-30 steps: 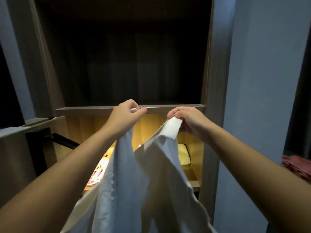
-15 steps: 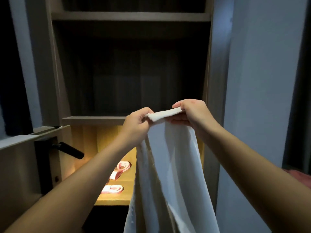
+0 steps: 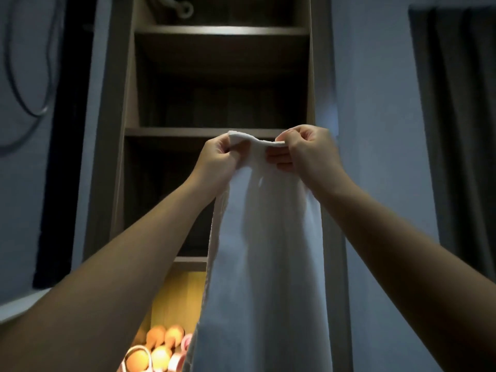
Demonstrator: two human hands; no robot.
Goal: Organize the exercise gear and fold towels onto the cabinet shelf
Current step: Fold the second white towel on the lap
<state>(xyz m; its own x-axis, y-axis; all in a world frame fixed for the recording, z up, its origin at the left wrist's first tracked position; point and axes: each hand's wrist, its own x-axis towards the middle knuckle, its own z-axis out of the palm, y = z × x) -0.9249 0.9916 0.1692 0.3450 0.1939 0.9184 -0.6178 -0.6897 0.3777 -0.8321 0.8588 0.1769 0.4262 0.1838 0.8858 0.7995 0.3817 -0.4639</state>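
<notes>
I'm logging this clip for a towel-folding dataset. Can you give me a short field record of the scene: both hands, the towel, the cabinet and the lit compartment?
left hand: fingers pinch the towel's top edge
right hand: fingers pinch the same edge, close beside the left hand
towel: white, hangs straight down in front of the cabinet
cabinet: tall, with open shelves; the upper ones are dark
lit compartment: at the bottom, holds rounded items in orange and pink, kind unclear
task state: towel not yet on a shelf
</notes>
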